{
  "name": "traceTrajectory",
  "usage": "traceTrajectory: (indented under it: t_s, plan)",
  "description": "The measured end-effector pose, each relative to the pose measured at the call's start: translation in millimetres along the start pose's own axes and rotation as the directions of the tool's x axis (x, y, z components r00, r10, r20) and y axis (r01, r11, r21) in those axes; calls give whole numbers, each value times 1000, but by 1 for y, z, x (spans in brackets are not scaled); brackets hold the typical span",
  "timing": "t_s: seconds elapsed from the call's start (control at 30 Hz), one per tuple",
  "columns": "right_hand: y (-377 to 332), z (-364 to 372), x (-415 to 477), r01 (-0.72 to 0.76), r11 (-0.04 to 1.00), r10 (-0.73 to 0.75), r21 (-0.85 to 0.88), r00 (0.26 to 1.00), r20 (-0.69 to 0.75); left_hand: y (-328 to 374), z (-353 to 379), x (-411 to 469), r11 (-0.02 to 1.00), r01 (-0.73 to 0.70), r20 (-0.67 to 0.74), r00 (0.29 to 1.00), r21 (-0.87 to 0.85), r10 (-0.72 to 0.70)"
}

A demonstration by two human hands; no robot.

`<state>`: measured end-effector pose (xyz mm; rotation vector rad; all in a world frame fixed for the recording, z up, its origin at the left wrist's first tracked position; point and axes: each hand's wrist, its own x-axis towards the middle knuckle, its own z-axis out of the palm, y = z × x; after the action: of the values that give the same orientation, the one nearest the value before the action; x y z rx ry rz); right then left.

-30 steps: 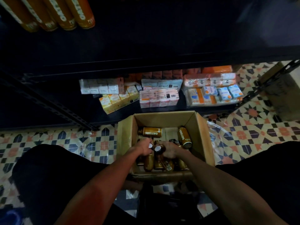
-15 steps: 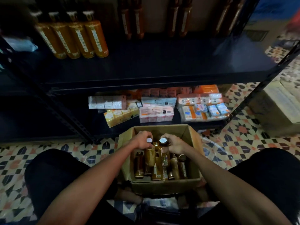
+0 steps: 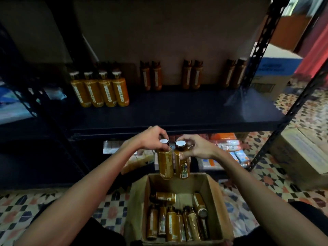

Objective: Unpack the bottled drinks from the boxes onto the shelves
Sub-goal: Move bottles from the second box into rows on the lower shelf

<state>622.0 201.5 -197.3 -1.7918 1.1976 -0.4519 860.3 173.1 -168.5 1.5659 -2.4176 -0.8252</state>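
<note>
Hands close together above open cardboard box (image 3: 136, 201), each clamped on one bottle. Left hand (image 3: 152, 139) gripped neck of amber plastic drink bottle with white cap (image 3: 166, 164) from above; right hand (image 3: 197, 148) pinched neck of matching second bottle (image 3: 182, 166). Bodies touched and hung upright, top grip likely for standing both down. Black metal shelf (image 3: 177, 112) just beyond: four amber bottles (image 3: 102, 93) rowed at left, darker bottle pairs (image 3: 192, 75) at back. Loose bottles (image 3: 177, 222) lay in box, task judged mid-way.
</note>
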Motion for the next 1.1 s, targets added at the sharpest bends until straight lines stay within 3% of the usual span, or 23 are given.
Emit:
traceTrajectory:
  t_s: [0.3, 0.63, 0.9, 1.1]
  plan:
    - [-82, -58, 5, 183, 983, -179, 19, 976, -126, 43, -97, -11, 997, -80, -291, 953, 10, 80]
    - [-106, -78, 34, 286, 952, -233, 113, 911, -341, 54, -126, 5, 993, -114, -535, 838, 20, 107]
    - [-98, -64, 69, 263, 950, -155, 166, 863, -480, 44, -114, 34, 999, 15, -562, 826, -51, -41]
    - [-96, -70, 81, 227, 965, -160, 133, 908, -386, 41, -122, 39, 995, 97, -504, 858, -30, -99]
